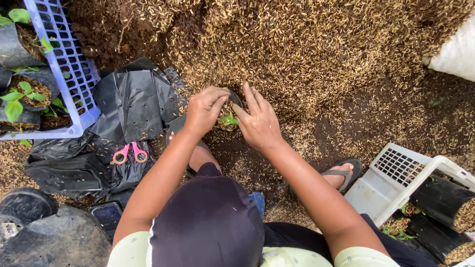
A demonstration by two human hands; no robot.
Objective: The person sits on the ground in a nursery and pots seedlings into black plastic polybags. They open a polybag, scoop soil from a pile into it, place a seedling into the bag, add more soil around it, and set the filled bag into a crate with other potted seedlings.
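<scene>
A small black plastic grow bag (pixel 228 118), filled with brown soil and pale rice husks and holding a little green seedling (pixel 228 120), stands upright on the ground at the near edge of the big heap of husk and soil mix (pixel 307 54). Both hands close on it from opposite sides: the left hand (pixel 205 110) curls over its left rim, grip pressed together around the bag's edge, while the right hand (pixel 257 121) lies against its right side with fingers spread and flat, thumb toward the seedling. The bag sits directly between the two grips, its long axis vertical, neither hand clearly nearer. Left of the bag lies a pile of flat empty black plastic bags (pixel 133 101), with pink-handled scissors (pixel 130 153) on them; farther left is a pale blue plastic crate (pixel 64 64) holding potted seedlings. To the bag's lower right a white plastic crate (pixel 401 173) lies tipped.
</scene>
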